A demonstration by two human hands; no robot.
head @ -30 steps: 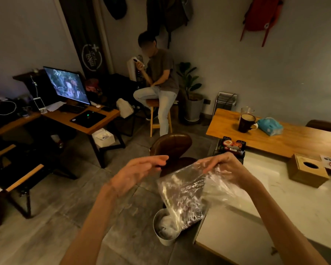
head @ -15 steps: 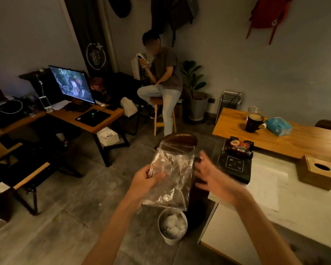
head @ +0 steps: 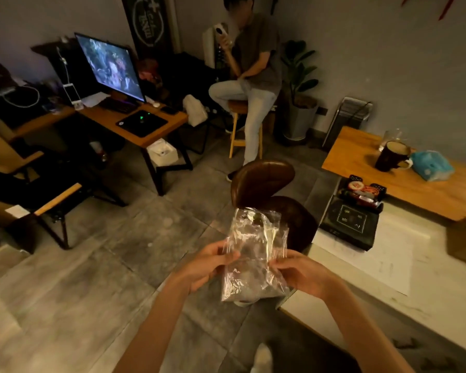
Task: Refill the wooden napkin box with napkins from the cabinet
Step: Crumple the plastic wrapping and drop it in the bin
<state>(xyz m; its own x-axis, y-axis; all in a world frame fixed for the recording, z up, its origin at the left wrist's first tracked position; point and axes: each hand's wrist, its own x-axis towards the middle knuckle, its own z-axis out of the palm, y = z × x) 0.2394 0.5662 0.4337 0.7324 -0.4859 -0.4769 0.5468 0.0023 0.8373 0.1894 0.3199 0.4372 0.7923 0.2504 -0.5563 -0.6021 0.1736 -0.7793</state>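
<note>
Only blurred, unreadable glyphs on black box (head: 350, 224) beside clear wrapper (head: 254, 254).

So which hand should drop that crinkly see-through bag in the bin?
Probably the left hand. Both hands pinch the clear wrapper, but the right hand is nearer the white table. The bin itself is hidden under the wrapper.

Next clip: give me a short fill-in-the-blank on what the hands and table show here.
1. Both hands, left hand and right hand, hold a clear plastic ____.
2. The dark mug stands on the ____ table.
3. Beside the mug lies a ____ tissue pack.
4. The brown chair is ____ the wrapper.

Missing: wrapper; wooden; blue; behind
</note>
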